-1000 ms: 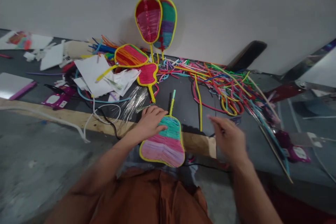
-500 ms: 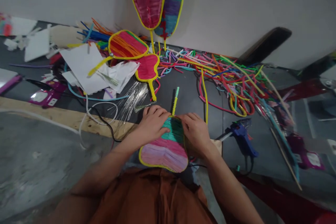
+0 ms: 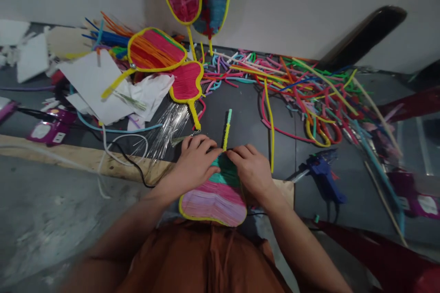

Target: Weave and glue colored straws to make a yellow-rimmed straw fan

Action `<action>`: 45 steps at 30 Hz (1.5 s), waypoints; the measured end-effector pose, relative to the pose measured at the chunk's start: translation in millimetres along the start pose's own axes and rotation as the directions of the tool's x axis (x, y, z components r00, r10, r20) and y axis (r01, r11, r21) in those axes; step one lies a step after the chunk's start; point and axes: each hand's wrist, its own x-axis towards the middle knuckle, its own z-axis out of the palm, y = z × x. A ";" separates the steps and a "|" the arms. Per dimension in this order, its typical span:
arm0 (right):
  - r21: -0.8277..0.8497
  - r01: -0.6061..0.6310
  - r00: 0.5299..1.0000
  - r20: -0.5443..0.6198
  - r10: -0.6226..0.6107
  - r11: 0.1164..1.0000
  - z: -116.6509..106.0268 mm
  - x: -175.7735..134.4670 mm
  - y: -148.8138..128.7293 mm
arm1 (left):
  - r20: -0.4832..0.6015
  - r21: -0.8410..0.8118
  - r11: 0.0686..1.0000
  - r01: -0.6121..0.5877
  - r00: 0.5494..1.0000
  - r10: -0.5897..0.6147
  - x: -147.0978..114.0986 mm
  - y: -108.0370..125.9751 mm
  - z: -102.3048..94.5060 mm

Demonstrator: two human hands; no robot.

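Down at the lower centre of the frame, poking out over the near edge of the dark grey worktop [image 3: 240, 116], is a flat, fan-shaped paddle [image 3: 213, 203] banded in teal, magenta and lilac with a fuzzy yellow rim; the left hand [image 3: 194, 165] has its grip pinched on the upper left edge, thumb on the face; the right hand [image 3: 252, 167] seems to be pinching the upper right edge, though I can't see the fingers underneath. Looks like pipe cleaner stuff, so I'd guess super light, a bit springy, more grabby than slippery, easy to bend out of shape; I'd hold it by the rim, since the thin yellow stem with a mint tip [image 3: 226, 132] looks bendy. Right of centre lies a slim, fuzzy yellow strand [image 3: 271, 132]; further right, a blue, hard-looking glue gun [image 3: 321, 175]; left of centre, shiny silver threads [image 3: 168, 128] splay beside crumpled white paper [image 3: 156, 96].
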 end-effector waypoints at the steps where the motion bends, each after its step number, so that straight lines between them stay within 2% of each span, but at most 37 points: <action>1: -0.014 0.004 1.000 0.002 -0.004 1.000 -1.3 0.9 -1.6 | -0.004 0.015 1.000 -0.001 1.000 0.001 0.0 0.6 -0.3; 4: -0.037 0.011 1.000 0.021 -0.011 0.999 -5.9 3.8 -3.2 | -0.014 0.052 0.999 -0.005 1.000 0.005 0.2 2.1 -1.1; 7: 0.028 0.011 0.999 0.038 -0.012 1.000 -10.3 4.7 2.5 | -0.014 0.058 0.998 -0.016 1.000 0.016 0.8 2.7 -1.7; 13: 0.174 -0.155 0.985 -0.053 0.166 0.972 -9.4 -2.5 18.7 | -0.002 0.027 0.999 -0.024 1.000 0.024 2.2 1.1 -2.4; 20: 0.228 -0.194 0.968 -0.115 0.224 0.954 -4.5 -8.8 20.4 | -0.014 0.009 1.000 0.009 1.000 -0.009 2.8 0.3 -0.2; 26: 0.205 -0.039 0.996 -0.067 0.054 0.978 -3.7 -3.3 11.5 | -0.034 -0.086 0.995 0.041 0.998 -0.044 0.6 -0.5 3.9; 30: 0.146 0.018 1.000 -0.027 -0.014 0.989 -2.8 3.1 9.1 | -0.030 -0.118 0.992 0.041 0.999 -0.045 -0.5 -0.6 6.4; 37: 0.049 0.046 0.997 0.067 -0.049 0.998 -10.2 7.1 5.6 | -0.031 -0.106 0.994 0.038 0.999 -0.041 -1.7 0.2 7.1; 45: -0.012 0.049 0.993 0.105 -0.048 0.999 -14.1 10.5 1.5 | -0.027 -0.094 0.995 0.031 0.999 -0.034 -2.6 0.9 6.1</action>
